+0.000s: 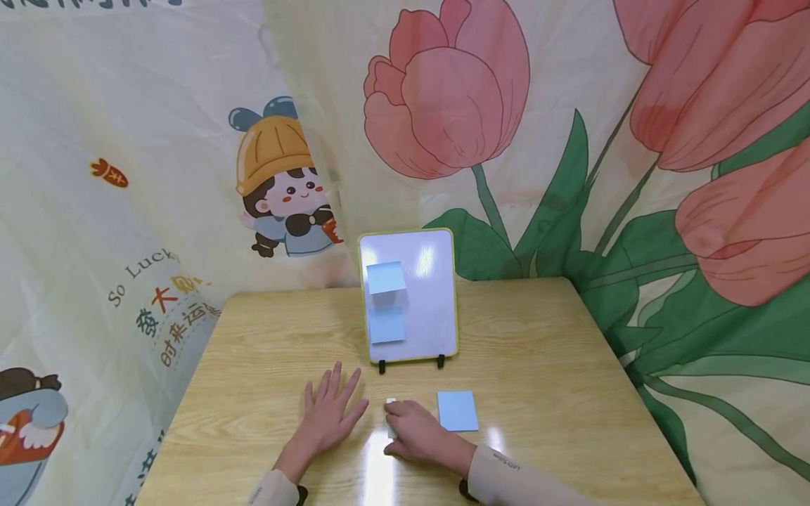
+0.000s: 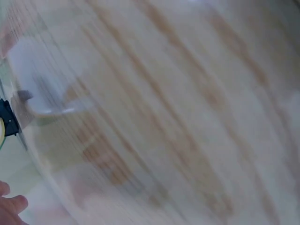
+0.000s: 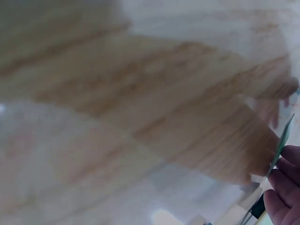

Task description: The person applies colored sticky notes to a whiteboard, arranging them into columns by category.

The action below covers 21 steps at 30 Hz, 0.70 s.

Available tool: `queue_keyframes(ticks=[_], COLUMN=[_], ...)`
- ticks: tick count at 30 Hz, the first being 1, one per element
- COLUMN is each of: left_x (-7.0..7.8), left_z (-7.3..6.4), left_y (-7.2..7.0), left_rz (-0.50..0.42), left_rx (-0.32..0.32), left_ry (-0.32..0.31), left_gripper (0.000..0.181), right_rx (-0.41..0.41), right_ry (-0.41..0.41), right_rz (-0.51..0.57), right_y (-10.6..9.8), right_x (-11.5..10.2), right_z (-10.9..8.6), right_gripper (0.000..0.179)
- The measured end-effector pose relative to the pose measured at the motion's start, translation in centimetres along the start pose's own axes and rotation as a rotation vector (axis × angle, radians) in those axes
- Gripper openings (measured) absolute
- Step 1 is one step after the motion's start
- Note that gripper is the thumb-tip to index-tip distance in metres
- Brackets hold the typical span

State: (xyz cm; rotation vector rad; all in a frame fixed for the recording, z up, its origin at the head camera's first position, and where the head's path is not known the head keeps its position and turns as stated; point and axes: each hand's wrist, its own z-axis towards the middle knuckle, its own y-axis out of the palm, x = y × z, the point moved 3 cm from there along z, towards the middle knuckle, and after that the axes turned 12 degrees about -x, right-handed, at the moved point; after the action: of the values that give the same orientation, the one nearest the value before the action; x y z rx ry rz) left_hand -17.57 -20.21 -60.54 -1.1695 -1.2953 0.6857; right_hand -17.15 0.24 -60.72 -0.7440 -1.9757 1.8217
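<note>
left hand (image 1: 329, 416)'s got fingers spread, loads of room to the table's left edge (image 1: 192, 397); right hand (image 1: 419, 430) pinching a pale slip (image 1: 391, 430)

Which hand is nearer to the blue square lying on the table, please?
Right: the right hand is close beside the blue square, just to its left, while the left hand is farther left, beyond the right hand.

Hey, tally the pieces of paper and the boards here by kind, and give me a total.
Blue paper squares: 3, two on the whiteboard, one on the table
Green paper piece: 1, partly covered by the right hand
Whiteboard: 1
Total: 5
</note>
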Motion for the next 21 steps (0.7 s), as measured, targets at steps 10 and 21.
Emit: queue_keyframes(ticks=[10,21], left_x=[0.39,0.74], left_z=[-0.12,-0.19], left_y=[0.13,0.32], left_rz=[-0.009,-0.002], left_rx=[-0.015,-0.001], left_ry=[0.012,0.026], left_gripper=[0.066,0.066], right_rx=[0.043,0.099], right_ry=[0.014,0.005], right_rz=[-0.039,-0.026], right_y=[0.39,0.40], right_x=[0.35,0.49], right_z=[0.57,0.45], right_gripper=[0.043,0.032])
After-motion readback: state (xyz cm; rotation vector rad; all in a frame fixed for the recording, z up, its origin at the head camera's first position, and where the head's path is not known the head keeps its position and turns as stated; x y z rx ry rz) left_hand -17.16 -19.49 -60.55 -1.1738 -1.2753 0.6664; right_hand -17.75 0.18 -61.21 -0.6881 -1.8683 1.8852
